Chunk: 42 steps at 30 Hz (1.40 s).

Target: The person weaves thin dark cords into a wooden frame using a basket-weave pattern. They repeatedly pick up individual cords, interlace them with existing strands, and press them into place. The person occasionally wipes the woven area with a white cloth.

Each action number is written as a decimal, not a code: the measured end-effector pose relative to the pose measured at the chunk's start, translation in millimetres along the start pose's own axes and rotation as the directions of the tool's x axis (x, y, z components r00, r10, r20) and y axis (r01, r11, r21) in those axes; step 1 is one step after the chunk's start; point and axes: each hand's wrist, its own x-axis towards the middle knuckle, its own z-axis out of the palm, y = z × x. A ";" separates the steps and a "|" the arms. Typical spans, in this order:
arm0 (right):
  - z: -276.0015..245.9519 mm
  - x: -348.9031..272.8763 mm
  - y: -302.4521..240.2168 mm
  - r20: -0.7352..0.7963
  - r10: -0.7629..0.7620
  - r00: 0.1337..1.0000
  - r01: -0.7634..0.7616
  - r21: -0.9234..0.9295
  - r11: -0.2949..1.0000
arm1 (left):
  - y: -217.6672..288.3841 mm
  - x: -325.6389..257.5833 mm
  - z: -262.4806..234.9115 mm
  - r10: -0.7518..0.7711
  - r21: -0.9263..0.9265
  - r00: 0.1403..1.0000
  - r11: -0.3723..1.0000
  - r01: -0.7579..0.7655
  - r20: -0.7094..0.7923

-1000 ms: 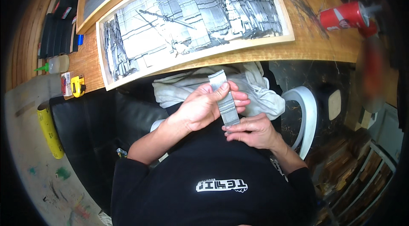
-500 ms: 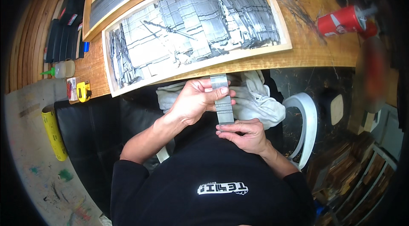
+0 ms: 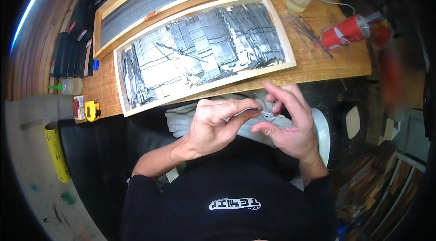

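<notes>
We have the thin strip (image 3: 249, 109) pinched between the thumb and fingers of our left hand (image 3: 213, 127). It sits almost edge-on to us, so we cannot make out its face; it is over the pale cloth (image 3: 179, 123), on our side of the wooden tray (image 3: 289, 62). Our right hand (image 3: 290, 123) is open and holds nothing, its thumb and fingers spread near the strip's free end, with no contact that we can see.

To handle it well, we should keep the left pinch light and flat, since so thin a piece could bend or crack. If we take the free end, we do best to press evenly on both faces, and to loosen the left only once the right has it firmly, without twisting.
</notes>
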 end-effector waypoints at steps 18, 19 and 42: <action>-7.0 64.2 -7.4 0.029 -0.176 0.984 0.171 0.124 0.977 | -0.1 39.7 -14.6 -0.218 0.002 0.975 0.976 0.218 0.047; -7.2 60.0 -8.8 0.026 -0.157 0.987 0.153 0.109 0.982 | 10.7 38.4 -13.9 -0.258 0.043 0.964 0.966 0.256 0.069; 76.5 0.0 53.3 0.261 0.118 0.958 -0.221 0.414 0.883 | -33.1 -73.2 -6.9 -0.472 -0.006 0.881 0.882 0.472 -0.031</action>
